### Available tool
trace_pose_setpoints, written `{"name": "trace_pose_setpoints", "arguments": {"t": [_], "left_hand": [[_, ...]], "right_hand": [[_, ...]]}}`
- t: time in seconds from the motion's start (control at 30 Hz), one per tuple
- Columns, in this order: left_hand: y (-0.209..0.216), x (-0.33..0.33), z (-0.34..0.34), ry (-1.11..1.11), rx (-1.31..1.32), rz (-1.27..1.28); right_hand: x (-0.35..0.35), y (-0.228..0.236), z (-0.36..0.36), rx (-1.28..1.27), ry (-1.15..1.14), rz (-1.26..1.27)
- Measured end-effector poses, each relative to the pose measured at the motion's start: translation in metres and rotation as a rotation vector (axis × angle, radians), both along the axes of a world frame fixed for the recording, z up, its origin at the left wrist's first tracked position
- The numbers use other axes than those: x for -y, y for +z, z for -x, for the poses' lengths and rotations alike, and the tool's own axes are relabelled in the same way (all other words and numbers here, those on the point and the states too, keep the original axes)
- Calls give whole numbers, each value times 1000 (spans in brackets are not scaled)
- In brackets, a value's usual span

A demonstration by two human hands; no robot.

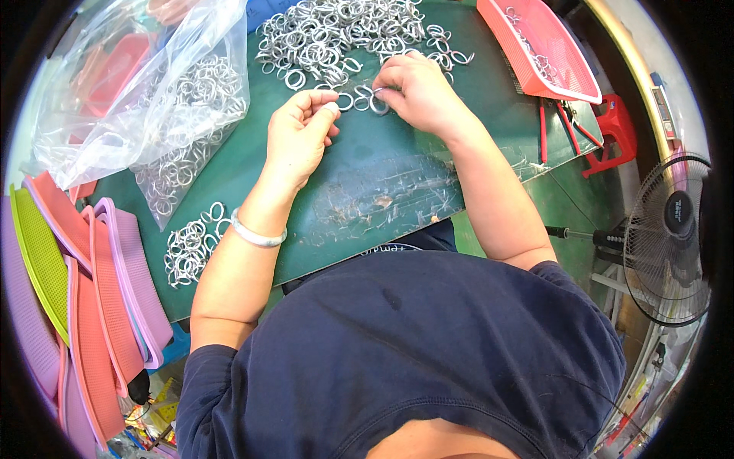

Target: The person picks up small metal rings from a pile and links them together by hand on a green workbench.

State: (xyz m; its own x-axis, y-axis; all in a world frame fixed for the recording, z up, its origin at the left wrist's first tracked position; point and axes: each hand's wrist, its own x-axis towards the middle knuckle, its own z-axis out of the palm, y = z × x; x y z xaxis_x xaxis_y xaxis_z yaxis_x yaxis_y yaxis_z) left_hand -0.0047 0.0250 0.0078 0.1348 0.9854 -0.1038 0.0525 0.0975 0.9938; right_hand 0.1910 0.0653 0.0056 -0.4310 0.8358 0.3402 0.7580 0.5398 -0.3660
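Note:
Both my hands meet over the green table, their fingertips a short way apart. My left hand [304,131], with a pale bangle [258,236] on its wrist, pinches a silvery metal ring [345,102] between thumb and fingers. Opposite it, my right hand [422,93] is closed on another metal ring [378,105]. Another ring [362,92] shows between these two; whether they are linked I cannot tell. Just beyond my hands lies a large heap of metal rings [336,34]. A smaller pile of rings [191,249] is beside my left forearm.
A clear plastic bag [229,84] of rings lies at the left. A pink basket [569,76] holding some rings sits far right, near red-handled pliers [544,131]. Stacked coloured baskets [95,336] stand left of the table [367,164]. A fan [665,252] and red stool [618,138] are at right.

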Motion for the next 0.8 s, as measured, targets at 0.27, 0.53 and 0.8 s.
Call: {"name": "trace_pose_setpoints", "arguments": {"t": [0.27,0.53,0.8], "left_hand": [[3,4,-6,-152,313,182],[0,4,-3,-114,277,-35],[1,7,-8,81,-68,-455]], "right_hand": [[9,13,16,-522,201,20],[16,14,19,-705,317,265],[16,9,19,-732,354,461]]}}
